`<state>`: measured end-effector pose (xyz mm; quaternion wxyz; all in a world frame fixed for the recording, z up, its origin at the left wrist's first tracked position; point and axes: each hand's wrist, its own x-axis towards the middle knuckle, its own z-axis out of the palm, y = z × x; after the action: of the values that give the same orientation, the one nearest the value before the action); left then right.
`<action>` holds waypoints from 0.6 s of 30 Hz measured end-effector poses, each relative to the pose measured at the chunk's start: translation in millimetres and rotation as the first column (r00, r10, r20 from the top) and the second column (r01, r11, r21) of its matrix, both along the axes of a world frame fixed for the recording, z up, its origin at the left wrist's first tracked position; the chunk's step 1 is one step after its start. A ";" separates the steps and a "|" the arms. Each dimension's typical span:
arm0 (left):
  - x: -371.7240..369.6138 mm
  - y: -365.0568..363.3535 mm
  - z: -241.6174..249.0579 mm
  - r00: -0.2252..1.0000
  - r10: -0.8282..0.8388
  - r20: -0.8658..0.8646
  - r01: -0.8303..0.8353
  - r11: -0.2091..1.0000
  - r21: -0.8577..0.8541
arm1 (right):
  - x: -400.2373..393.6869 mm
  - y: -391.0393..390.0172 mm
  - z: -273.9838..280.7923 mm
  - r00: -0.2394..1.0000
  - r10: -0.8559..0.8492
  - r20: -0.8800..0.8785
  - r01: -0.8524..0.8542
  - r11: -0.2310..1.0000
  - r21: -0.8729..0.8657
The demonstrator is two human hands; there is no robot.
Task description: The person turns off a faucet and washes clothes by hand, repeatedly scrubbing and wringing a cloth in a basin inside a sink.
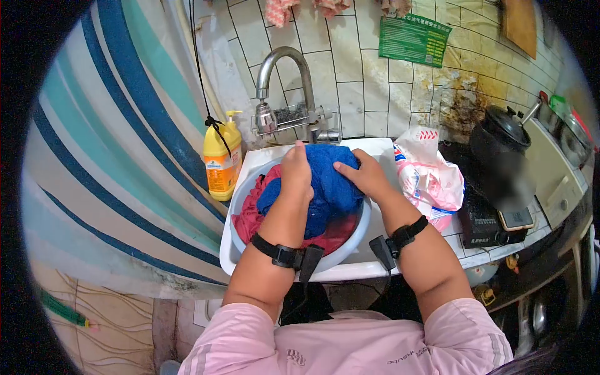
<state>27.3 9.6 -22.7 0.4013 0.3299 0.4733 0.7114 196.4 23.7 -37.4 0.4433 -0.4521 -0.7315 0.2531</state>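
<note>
- Left hand [295, 167]: fingers curled and closed over the top of the blue cloth [331, 187], gripping a bunch of it.
- Right hand [364, 175]: fingers extended and laid flat against the upper right side of the blue cloth, pressing on it.
- The blue cloth lies bunched between and beneath both hands, inside a pale blue basin [356, 240].
- A red cloth [247, 215] lies in the same basin, below and to the left of the left hand, partly under the blue cloth.
- The basin sits in a white sink [262, 159].
- A metal tap [281, 75] stands just beyond the left hand.
- A yellow bottle [220, 164] stands left of the left hand.
- A white and pink plastic bag [431, 178] lies just right of the right hand.
</note>
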 end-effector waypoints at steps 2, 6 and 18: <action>-8.3 2.4 1.9 0.983 0.145 -0.114 -0.141 0.989 0.049 | 4.1 3.8 1.1 1.000 0.030 0.001 -0.030 1.000 -0.001; -16.1 0.7 5.2 0.973 0.209 -0.102 -0.199 0.975 0.103 | 7.7 1.9 15.1 0.968 -0.099 -0.231 0.104 0.995 0.006; -4.4 -14.0 18.2 0.955 -0.222 -0.199 0.180 0.961 -0.208 | 10.2 21.5 5.4 0.605 -0.047 -0.795 -0.131 0.979 -0.158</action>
<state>22.9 -4.4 -4.5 0.4460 0.4140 0.5439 0.5778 206.6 45.2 -32.0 0.6678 -0.3174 -0.4399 0.5097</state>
